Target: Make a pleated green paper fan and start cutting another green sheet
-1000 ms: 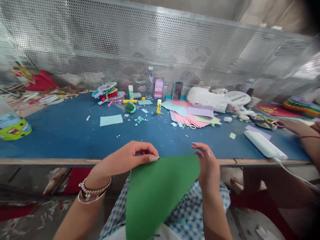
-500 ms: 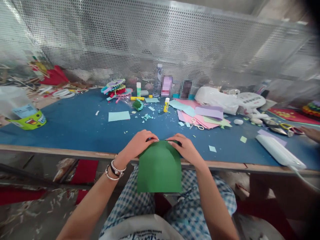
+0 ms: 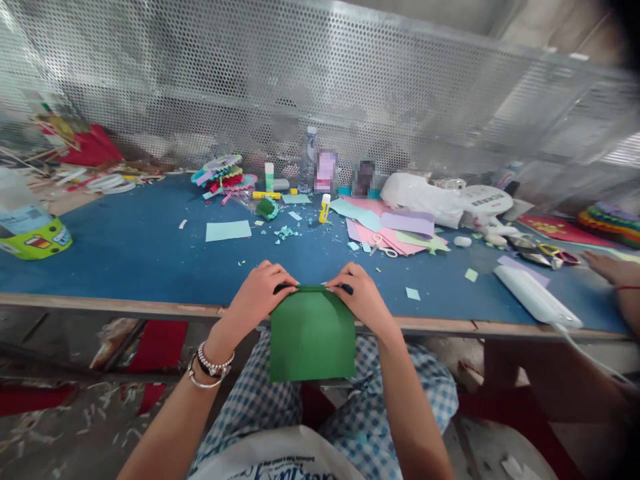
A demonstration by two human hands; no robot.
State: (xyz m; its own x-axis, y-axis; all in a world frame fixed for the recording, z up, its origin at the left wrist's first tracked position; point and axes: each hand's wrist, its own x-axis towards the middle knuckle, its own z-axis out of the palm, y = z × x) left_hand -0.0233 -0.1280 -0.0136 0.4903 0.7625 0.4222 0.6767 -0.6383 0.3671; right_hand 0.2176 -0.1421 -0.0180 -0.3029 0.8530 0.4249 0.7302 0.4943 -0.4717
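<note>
A sheet of green paper [image 3: 313, 337] hangs over the table's front edge above my lap. Its far edge is folded into a narrow strip. My left hand [image 3: 263, 293] pinches the left part of that fold, and my right hand [image 3: 357, 293] pinches the right part. Both sets of fingertips press on the paper at the table edge. Beyond my hands lie a heap of light blue paper bits [image 3: 286, 233], a light blue paper rectangle [image 3: 228, 231] and a green paper piece with a light blue fringe [image 3: 267, 208].
An upright yellow glue stick [image 3: 325, 209] stands mid-table. White-handled scissors [image 3: 384, 248] lie by stacked coloured paper [image 3: 407, 223]. At right are a white power strip [image 3: 537, 297] and another person's hand [image 3: 603, 267]. A plastic cup [image 3: 37, 241] stands at left.
The paper's far edge now shows a narrow fold, and its hanging part lies flatter. My left hand has shifted left, so my fingertips are farther apart. The camera view has turned slightly right.
</note>
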